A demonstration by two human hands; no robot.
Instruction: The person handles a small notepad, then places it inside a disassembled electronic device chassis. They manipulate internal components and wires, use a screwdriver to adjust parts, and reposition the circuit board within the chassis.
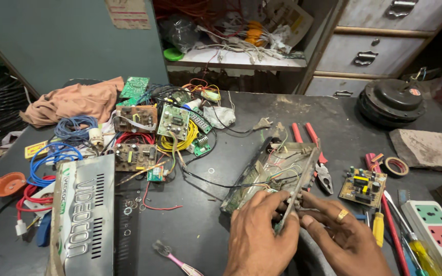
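Observation:
An opened electronic unit with a metal frame (277, 171) lies tilted on the dark workbench (216, 225), with wires and a green board showing inside. My left hand (262, 235) grips the frame's near end from the left, fingers wrapped over its edge. My right hand (341, 235), a ring on one finger, holds the same end from the right. Red-handled pliers (315, 153) lie just behind the unit, touching it.
Several circuit boards (172, 121), coiled wires (57, 153) and a metal cover (85, 214) fill the left side. A small board (362, 186), tape roll (397, 166), screwdrivers (384, 220) and power strip (436, 230) sit at the right. A toothbrush (172, 258) lies near the front; a round motor (392, 102) at the back right.

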